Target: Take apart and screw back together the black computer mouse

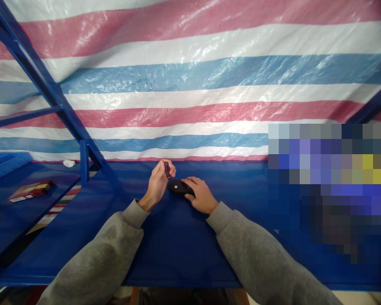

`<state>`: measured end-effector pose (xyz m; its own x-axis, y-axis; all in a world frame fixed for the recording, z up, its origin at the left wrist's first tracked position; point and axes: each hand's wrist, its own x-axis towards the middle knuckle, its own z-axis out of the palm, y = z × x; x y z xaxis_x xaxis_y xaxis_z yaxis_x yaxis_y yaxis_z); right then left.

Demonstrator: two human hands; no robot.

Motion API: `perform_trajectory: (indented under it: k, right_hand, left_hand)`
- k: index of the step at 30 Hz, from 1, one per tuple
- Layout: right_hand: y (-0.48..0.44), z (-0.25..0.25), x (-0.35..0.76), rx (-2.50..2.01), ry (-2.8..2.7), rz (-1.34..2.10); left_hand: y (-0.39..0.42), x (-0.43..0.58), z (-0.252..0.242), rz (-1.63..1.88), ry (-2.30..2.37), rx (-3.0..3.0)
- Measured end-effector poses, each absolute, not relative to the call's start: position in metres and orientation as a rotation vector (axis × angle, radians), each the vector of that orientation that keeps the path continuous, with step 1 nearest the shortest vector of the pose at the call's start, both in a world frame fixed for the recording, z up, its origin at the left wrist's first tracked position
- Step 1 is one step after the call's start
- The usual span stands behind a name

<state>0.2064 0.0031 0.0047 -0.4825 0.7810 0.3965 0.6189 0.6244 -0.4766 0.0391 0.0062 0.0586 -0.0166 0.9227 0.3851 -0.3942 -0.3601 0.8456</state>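
Note:
A black computer mouse (174, 187) with a small pale round mark lies at the blue table's middle. The fingers of my right hand (203, 197) are curled over its right end, gripping it. Just left of the mouse, slightly raised, my left hand (157, 182) is closed, pinching a small dark reddish object (167, 169) between thumb and fingers. What kind of thing that is I cannot make out, and the fingers cover part of it. The two hands are apart.
The blue table (184, 250) runs along a striped plastic sheet (190, 84). Blue frame posts (84, 163) rise at the left. Beyond them, another blue surface bears a red box (31, 191), a blue tray (8, 165) and a crumpled white piece (69, 163). The right side is pixelated.

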Motion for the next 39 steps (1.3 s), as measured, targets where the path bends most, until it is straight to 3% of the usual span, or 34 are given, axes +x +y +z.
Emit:
perform_trajectory:
  k: [39]
  right_hand:
    - [0.0034,0.0038,0.207,-1.076,-2.281,0.406]
  left_hand:
    - [0.0023,0.0355,0.0575,1.622,0.487,1.115]
